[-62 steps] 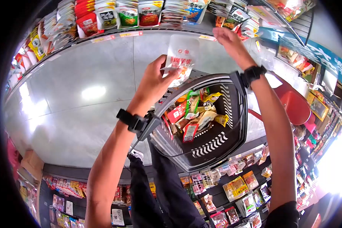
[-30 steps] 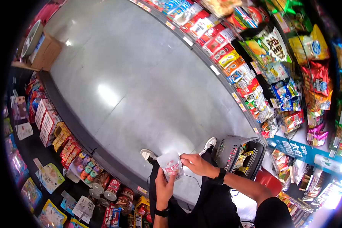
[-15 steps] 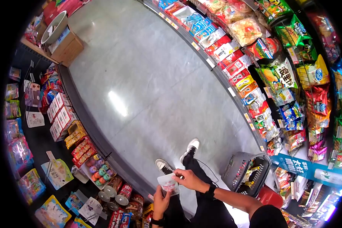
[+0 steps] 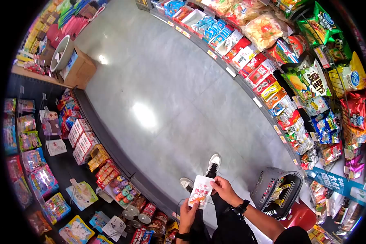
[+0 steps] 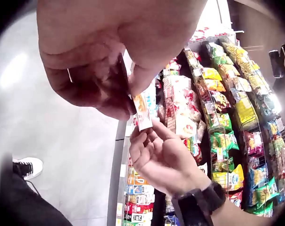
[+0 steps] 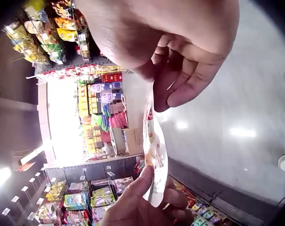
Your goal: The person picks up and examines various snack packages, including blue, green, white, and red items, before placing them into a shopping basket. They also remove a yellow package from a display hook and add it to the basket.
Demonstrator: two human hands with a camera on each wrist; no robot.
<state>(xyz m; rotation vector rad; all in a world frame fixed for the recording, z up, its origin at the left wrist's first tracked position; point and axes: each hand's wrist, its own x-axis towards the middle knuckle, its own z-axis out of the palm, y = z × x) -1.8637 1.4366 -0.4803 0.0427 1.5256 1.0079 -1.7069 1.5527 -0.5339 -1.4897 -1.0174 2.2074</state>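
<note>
A white snack pouch (image 4: pixel 201 192) with red lettering and an orange food picture is held upright in front of the body, its printed side facing up toward the head camera. My left hand (image 4: pixel 187 214) grips its lower left edge, thumb on the front. At the upper right corner, my right hand (image 4: pixel 225 191) pinches the pouch between thumb and fingers. The right wrist view shows the pouch (image 6: pixel 154 146) nearly edge-on, stretched between both hands. From the left wrist, only a narrow strip of the pouch (image 5: pixel 142 113) shows; the rest is hidden by fingers.
A grey shopping basket (image 4: pixel 262 185) with several snack packs inside stands at the right, beside a red stool-like object (image 4: pixel 303 215). Shelves of bagged snacks (image 4: pixel 309 83) line the right side. Low shelving with boxes (image 4: pixel 83 140) runs along the left. A cardboard box (image 4: pixel 82 69) stands farther back.
The right hand came from the shelf to the pouch, which both hands now hold. The body turned away from the basket. Lately the pouch has been raised and tilted, showing its printed front.
</note>
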